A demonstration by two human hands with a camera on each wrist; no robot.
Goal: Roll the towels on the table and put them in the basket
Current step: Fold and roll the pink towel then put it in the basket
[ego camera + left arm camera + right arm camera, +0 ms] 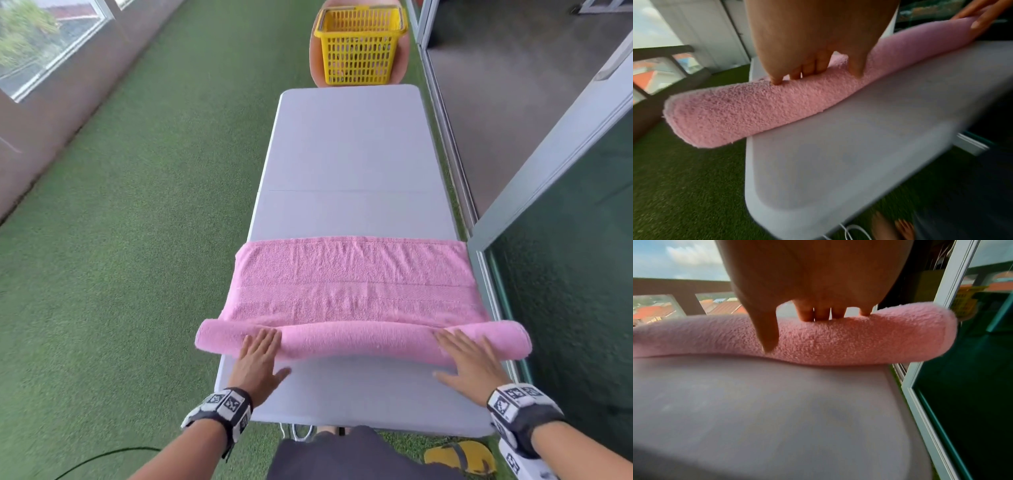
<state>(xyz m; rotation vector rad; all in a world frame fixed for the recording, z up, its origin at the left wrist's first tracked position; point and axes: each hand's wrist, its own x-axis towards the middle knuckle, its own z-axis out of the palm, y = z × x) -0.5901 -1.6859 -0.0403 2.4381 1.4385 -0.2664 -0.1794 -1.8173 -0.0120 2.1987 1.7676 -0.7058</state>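
A pink towel lies across the near half of the grey table, its near part wound into a thick roll that overhangs both side edges. My left hand rests flat on the roll's left part, fingers straight. My right hand presses flat on the right part, thumb spread toward the table. The yellow basket stands on an orange seat past the table's far end.
Green artificial turf covers the floor left of the table. A sliding glass door frame runs close along the table's right side. A yellow sandal lies on the turf by my feet. A white cable hangs under the near table edge.
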